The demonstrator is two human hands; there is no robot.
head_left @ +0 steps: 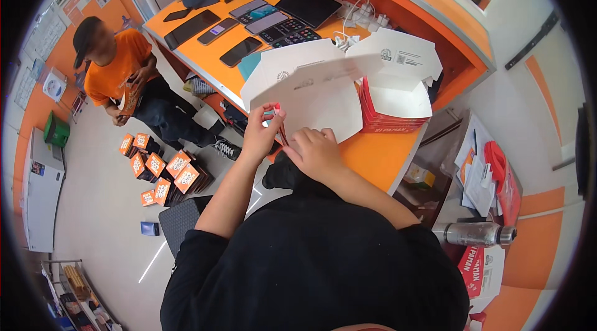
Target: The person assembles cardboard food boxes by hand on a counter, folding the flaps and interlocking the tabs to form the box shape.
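Observation:
A paperboard takeaway box [329, 106], white inside and red outside, stands partly folded at the orange table's front edge. At its near left corner, my left hand [262, 133] pinches a narrow red flap between thumb and fingers. My right hand [316, 152] is close beside it, fingers bent and closed on the box's near edge; the fingertips are partly hidden. To the right sits a stack of nested boxes [398, 121], red-sided, with the top one's white lid [404, 51] raised. Another white lid panel [292, 60] stands up behind the box in my hands.
Several phones [240, 51] and tablets lie farther back on the table [385, 160], near chargers and cables. A person [124, 70] in an orange shirt stands at left. Orange-topped small boxes [161, 169] are piled on the floor. A metal bottle [476, 233] lies at right.

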